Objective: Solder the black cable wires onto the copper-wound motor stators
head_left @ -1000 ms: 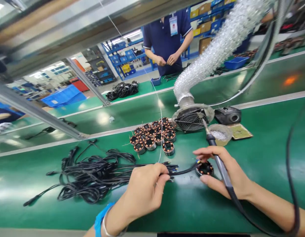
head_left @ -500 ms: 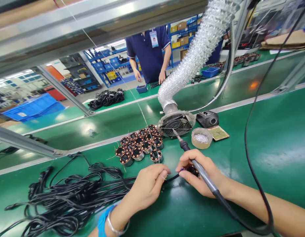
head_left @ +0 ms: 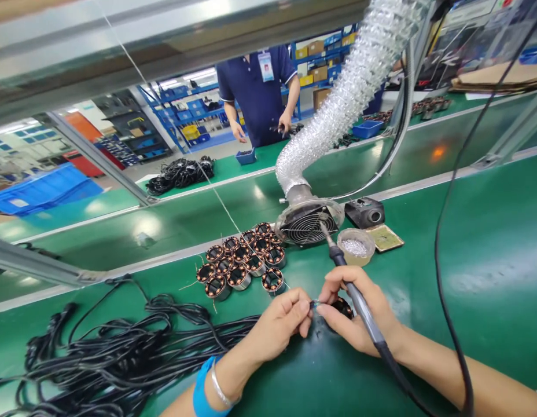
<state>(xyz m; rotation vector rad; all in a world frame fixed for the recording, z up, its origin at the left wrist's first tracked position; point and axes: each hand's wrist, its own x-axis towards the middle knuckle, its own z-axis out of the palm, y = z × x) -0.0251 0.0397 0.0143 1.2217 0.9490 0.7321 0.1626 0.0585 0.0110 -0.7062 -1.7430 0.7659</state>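
My left hand (head_left: 283, 321) pinches the end of a black cable, close to the fingertips of my right hand (head_left: 359, 304). The soldering iron (head_left: 359, 304) lies across my right hand, its tip pointing up and away toward the round fan grille. Thumb and index finger of that hand pinch thin wires at a copper-wound stator (head_left: 341, 308), which is partly hidden behind the hand. A group of similar stators (head_left: 238, 276) stands on the green bench beyond my left hand. Black cables (head_left: 164, 341) lie in a tangled heap on the left.
The fume extractor (head_left: 309, 223) with its silver hose stands behind my hands. Right of it are a solder tub (head_left: 355, 246), a sponge tray (head_left: 385, 237) and a black holder (head_left: 364, 212). A person (head_left: 257, 98) stands across the bench near a blue bin (head_left: 245, 156).
My left hand has moved right, up against my right hand's fingertips. The iron's tip has shifted slightly right. The view has shifted a little.
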